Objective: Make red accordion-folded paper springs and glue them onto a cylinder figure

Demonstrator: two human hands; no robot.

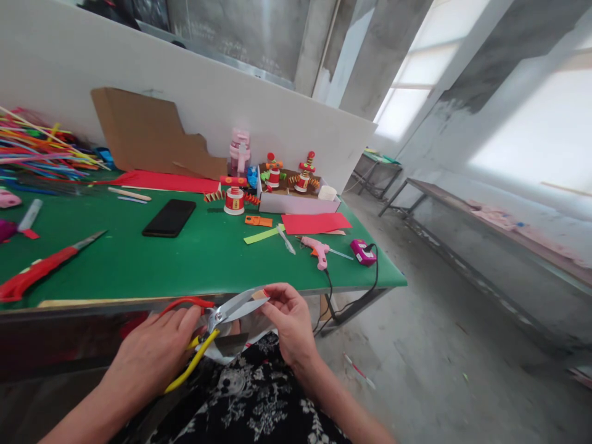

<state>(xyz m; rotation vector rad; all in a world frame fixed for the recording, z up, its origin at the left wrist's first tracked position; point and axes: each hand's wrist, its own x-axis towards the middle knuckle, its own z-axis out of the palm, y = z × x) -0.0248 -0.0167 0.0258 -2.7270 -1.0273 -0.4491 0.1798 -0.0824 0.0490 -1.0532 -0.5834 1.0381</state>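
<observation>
My left hand (155,345) is closed around the handles of a large pair of scissors (219,316), one handle red and the other yellow. Its metal blades point right and are parted. Between the blade tips sits a small piece of card (260,295), tan with a bit of red. My right hand (291,317) pinches that piece between thumb and fingers, right beside the tips. Both hands are over my lap, just in front of the green table (208,265).
On the table lie a red-handled knife (46,265), a phone (169,217), red paper (317,222), a pink glue gun (318,251) with its cord over the edge, and colourful pipe cleaners (41,148). Paper-cup figures (234,200) stand near a box (289,202).
</observation>
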